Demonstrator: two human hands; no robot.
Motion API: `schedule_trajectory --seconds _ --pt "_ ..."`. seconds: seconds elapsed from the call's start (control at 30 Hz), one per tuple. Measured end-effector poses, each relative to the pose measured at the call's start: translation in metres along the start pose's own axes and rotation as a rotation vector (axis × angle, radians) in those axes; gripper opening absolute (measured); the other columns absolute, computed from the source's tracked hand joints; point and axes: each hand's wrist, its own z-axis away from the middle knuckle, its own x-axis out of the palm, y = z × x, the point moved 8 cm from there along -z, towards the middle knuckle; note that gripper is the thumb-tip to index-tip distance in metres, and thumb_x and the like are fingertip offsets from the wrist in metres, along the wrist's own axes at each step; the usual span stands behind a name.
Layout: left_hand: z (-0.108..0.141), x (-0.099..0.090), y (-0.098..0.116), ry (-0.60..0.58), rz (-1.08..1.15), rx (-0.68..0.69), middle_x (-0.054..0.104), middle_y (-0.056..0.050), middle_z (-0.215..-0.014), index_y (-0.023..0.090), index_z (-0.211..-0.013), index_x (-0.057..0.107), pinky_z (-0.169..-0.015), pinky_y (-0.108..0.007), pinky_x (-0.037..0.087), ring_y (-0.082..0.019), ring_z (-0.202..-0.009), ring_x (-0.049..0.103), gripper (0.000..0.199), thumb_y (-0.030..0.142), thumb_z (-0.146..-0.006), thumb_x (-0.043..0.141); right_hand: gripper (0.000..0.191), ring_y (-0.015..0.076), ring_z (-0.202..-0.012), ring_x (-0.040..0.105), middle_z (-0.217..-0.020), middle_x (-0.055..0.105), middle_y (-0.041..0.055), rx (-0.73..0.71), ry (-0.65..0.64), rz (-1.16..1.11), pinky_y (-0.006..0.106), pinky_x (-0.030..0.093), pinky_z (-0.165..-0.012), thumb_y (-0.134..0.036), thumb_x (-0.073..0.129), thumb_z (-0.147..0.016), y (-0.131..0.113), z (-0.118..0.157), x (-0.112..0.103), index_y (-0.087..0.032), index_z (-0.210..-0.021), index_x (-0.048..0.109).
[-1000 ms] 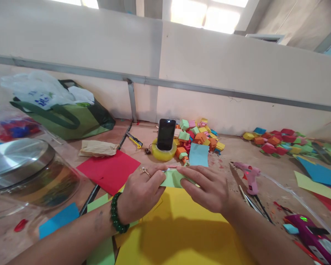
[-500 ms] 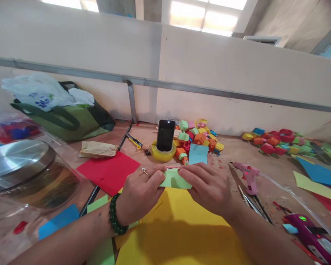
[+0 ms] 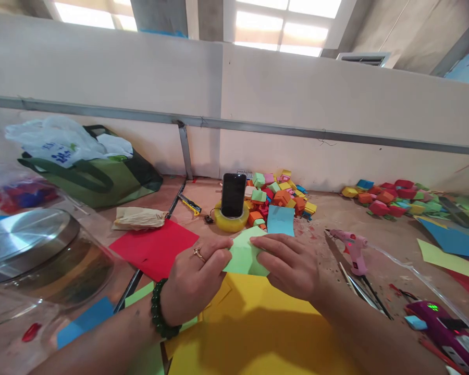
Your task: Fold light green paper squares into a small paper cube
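Observation:
A light green sheet of paper (image 3: 245,252) is held between my two hands, above a large yellow sheet (image 3: 258,333). My left hand (image 3: 198,273) pinches its left edge, thumb and fingers closed on it; a ring and a dark green bead bracelet are on this arm. My right hand (image 3: 291,265) grips the right edge, with fingertips on the upper part of the paper. Just beyond the hands lies a light blue paper piece (image 3: 280,221), leaning against a pile of small folded paper boxes (image 3: 283,198). A phone (image 3: 233,195) stands upright in a yellow tape roll (image 3: 230,221).
A pink glue gun (image 3: 349,242) stands on the right, near tweezers (image 3: 369,297) and a purple device (image 3: 441,323). Red paper (image 3: 156,247), a utility knife (image 3: 190,204) and a glass jar (image 3: 58,260) are leftward. A green bag (image 3: 97,179) sits behind. More paper boxes (image 3: 391,197) lie back right.
The green paper shows more of its surface now, its upper part rising between my hands. Both hands keep their hold, and the camera view has tilted slightly upward.

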Motion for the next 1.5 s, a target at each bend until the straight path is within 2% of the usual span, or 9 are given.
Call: schedule_trajectory --seconds 0.23,0.43,0.6,0.77,1.1,1.23,1.33,1.43,1.5 --pt "-0.004 -0.001 0.006 0.007 -0.051 0.016 0.071 -0.002 -0.076 0.021 -0.072 0.050 -0.059 -0.020 0.051 -0.013 -0.065 0.067 0.021 0.003 -0.079 0.041 0.018 0.0184 -0.079 0.067 -0.088 0.073 0.0090 -0.060 0.008 0.034 0.029 0.056 -0.068 -0.011 0.044 -0.087 -0.010 -0.001 0.002 -0.016 -0.085 0.061" --pt "-0.004 0.006 0.009 -0.058 -0.006 0.022 0.071 -0.001 -0.073 0.020 -0.074 0.051 -0.059 -0.019 0.051 -0.011 -0.062 0.066 0.017 0.009 -0.084 0.043 0.018 0.0191 -0.079 0.066 -0.085 0.072 0.0103 -0.074 0.044 0.002 0.030 0.056 -0.068 -0.012 0.044 -0.088 -0.007 0.002 -0.001 -0.014 -0.087 0.061" --pt "-0.004 0.008 0.016 -0.052 -0.034 0.076 0.072 -0.003 -0.076 0.019 -0.076 0.053 -0.056 -0.022 0.050 -0.012 -0.061 0.065 0.019 0.009 -0.086 0.041 0.019 0.0169 -0.074 0.065 -0.081 0.072 0.0082 -0.076 0.054 -0.005 0.028 0.054 -0.066 -0.010 0.042 -0.087 -0.008 0.003 0.002 -0.015 -0.086 0.060" --pt "-0.002 0.009 0.015 -0.071 -0.064 0.085 0.072 -0.003 -0.077 0.019 -0.077 0.054 -0.056 -0.022 0.050 -0.013 -0.061 0.065 0.020 0.007 -0.086 0.042 0.009 0.0182 -0.073 0.065 -0.084 0.072 0.0074 -0.004 0.047 -0.029 0.029 0.054 -0.063 -0.014 0.051 -0.081 -0.001 0.009 0.009 -0.017 -0.087 0.056" --pt "0.002 0.012 0.016 -0.065 -0.100 0.093 0.073 -0.005 -0.083 0.018 -0.074 0.054 -0.054 -0.024 0.049 -0.014 -0.061 0.066 0.018 0.008 -0.085 0.044 0.012 0.0168 -0.070 0.064 -0.082 0.072 0.0059 -0.056 0.013 0.016 0.027 0.051 -0.062 -0.008 0.050 -0.081 -0.007 0.002 0.007 -0.018 -0.082 0.057" --pt "0.004 0.015 0.015 -0.074 -0.131 0.108 0.073 -0.005 -0.083 0.019 -0.074 0.054 -0.055 -0.023 0.050 -0.013 -0.062 0.066 0.019 0.007 -0.086 0.044 0.020 0.0175 -0.073 0.064 -0.091 0.072 0.0065 0.051 -0.087 -0.074 0.029 0.051 -0.065 -0.004 0.048 -0.074 -0.002 0.003 0.015 -0.018 -0.083 0.060" --pt "0.006 0.015 0.015 -0.054 -0.158 0.126 0.073 -0.005 -0.082 0.017 -0.073 0.054 -0.056 -0.024 0.051 -0.014 -0.063 0.067 0.020 0.007 -0.087 0.044 0.026 0.0179 -0.079 0.064 -0.101 0.070 0.0081 0.178 -0.180 -0.341 0.032 0.052 -0.070 -0.008 0.045 -0.071 0.007 0.002 0.018 -0.018 -0.088 0.062" --pt "0.008 0.015 0.018 -0.019 -0.173 0.182 0.073 -0.006 -0.084 0.015 -0.074 0.056 -0.060 -0.025 0.053 -0.015 -0.066 0.067 0.018 0.006 -0.086 0.046 0.024 0.0183 -0.090 0.065 -0.106 0.069 0.0096 0.373 -0.276 -0.613 0.034 0.052 -0.078 -0.016 0.042 -0.080 0.020 0.000 0.019 -0.019 -0.090 0.063" --pt "0.009 0.015 0.022 -0.005 -0.190 0.238 0.073 -0.008 -0.084 0.014 -0.077 0.059 -0.063 -0.026 0.054 -0.016 -0.068 0.067 0.017 0.005 -0.085 0.048 0.021 0.0191 -0.092 0.065 -0.102 0.069 0.0103 0.546 -0.284 -0.615 0.033 0.052 -0.078 -0.023 0.041 -0.087 0.033 0.001 0.018 -0.019 -0.091 0.062"
